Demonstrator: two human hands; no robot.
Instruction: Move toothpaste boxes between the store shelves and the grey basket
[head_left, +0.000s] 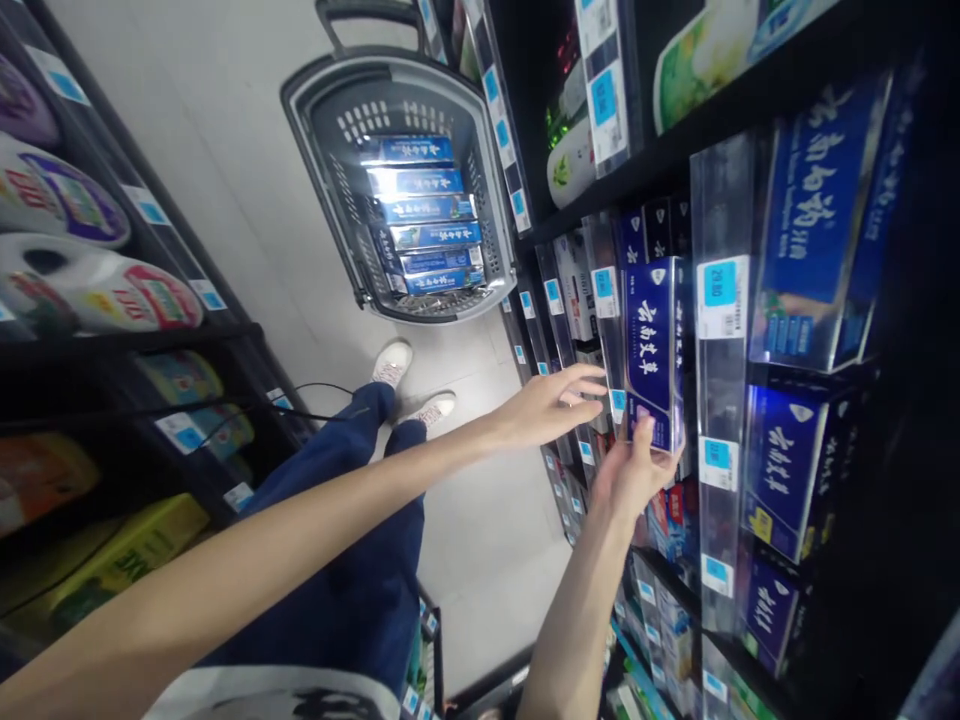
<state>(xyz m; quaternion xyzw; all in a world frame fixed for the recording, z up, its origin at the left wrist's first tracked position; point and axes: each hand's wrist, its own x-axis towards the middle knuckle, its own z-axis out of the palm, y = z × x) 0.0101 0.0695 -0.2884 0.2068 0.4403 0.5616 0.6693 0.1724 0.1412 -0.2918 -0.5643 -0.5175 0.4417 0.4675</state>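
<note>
My right hand [634, 470] grips the near end of a dark blue toothpaste box [651, 335], its thumb pressed on the front face and its fingers partly hidden beneath. The box has white lettering and lies at the front of the shelf. My left hand [559, 405] is just left of it, fingers stretched toward the price tags on the shelf edge and slightly apart. Nothing shows in it. More dark boxes stand behind the gripped one, mostly covered. A grey shopping basket [300, 150] on the floor holds several blue toothpaste boxes [431, 237] in a row.
To the right, upper shelves carry large blue boxes [814, 220] and further dark blue boxes [780, 465] behind clear price-tag strips [721, 365]. Shelving with bottles [97, 285] and a yellow package [120, 560] borders the left side. Pale floor [487, 540] lies between, where my shoes stand.
</note>
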